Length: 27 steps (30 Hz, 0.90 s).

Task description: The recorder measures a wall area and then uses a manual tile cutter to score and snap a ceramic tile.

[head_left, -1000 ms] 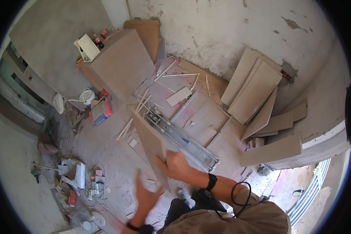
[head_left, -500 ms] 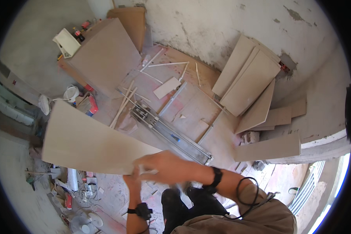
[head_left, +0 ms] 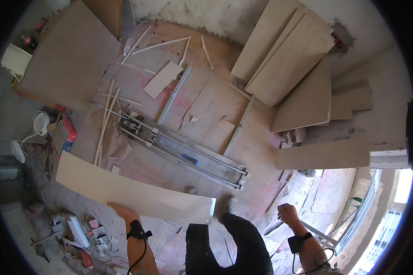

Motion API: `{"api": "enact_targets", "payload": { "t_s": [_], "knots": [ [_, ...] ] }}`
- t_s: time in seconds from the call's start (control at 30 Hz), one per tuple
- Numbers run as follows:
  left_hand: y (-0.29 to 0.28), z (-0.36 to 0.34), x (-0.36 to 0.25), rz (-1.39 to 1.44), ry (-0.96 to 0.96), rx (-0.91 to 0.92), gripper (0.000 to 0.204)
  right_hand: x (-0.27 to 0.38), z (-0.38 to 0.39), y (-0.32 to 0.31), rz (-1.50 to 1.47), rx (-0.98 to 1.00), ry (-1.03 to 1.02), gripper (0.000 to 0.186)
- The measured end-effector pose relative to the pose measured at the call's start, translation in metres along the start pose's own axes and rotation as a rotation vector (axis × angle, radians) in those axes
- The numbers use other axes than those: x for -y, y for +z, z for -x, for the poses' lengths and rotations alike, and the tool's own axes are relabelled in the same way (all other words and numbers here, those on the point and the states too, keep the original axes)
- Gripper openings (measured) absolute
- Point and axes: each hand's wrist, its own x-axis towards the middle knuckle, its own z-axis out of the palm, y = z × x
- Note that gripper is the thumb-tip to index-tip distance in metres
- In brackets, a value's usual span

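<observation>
A long beige tile (head_left: 137, 189) slants across the lower left, its right end near my knees. My left hand (head_left: 123, 211) grips its near edge; the fingers are partly hidden behind it. Out to the right, away from the tile, my right hand (head_left: 287, 213) is closed in a fist with nothing showing in it. Beyond the tile lies a long manual tile cutter (head_left: 179, 147) with metal rails, and a blue-handled tool (head_left: 190, 159) rests on its bed.
Large tiles (head_left: 291, 59) lean against the wall at the right; another strip of tile (head_left: 323, 153) stands below them. A big tile-covered block (head_left: 71, 57) stands far left. Cables and scraps (head_left: 94, 233) litter the near left. Thin strips (head_left: 106, 123) and metal bars (head_left: 175, 94) lie on the floor.
My right hand has left the tile and swung out to the right, closed. My left hand has shifted left along the tile, which now lies lower and more tilted. My view has shifted.
</observation>
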Motion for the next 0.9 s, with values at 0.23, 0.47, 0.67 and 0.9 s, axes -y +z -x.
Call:
{"api": "enact_targets", "payload": {
  "t_s": [0.23, 0.47, 0.67, 0.9],
  "knots": [
    [-0.032, -0.070, 0.145, -0.183, -0.036, -0.133, 0.074, 0.014, -0.123, 0.066, -0.066, 0.074, -0.173, 0.018],
    [-0.085, -0.137, 0.266, -0.045, -0.113, 0.013, 0.064, 0.041, -0.240, 0.102, -0.035, 0.090, -0.357, 0.023],
    [-0.085, -0.163, 0.329, -0.006, -0.218, 0.070, 0.057, 0.085, -0.305, 0.161, 0.105, 0.192, -0.617, 0.020],
    [-0.099, -0.180, 0.372, 0.109, -0.236, 0.446, 0.063, 0.125, -0.327, 0.216, 0.097, 0.347, -0.780, 0.029]
  ]
}}
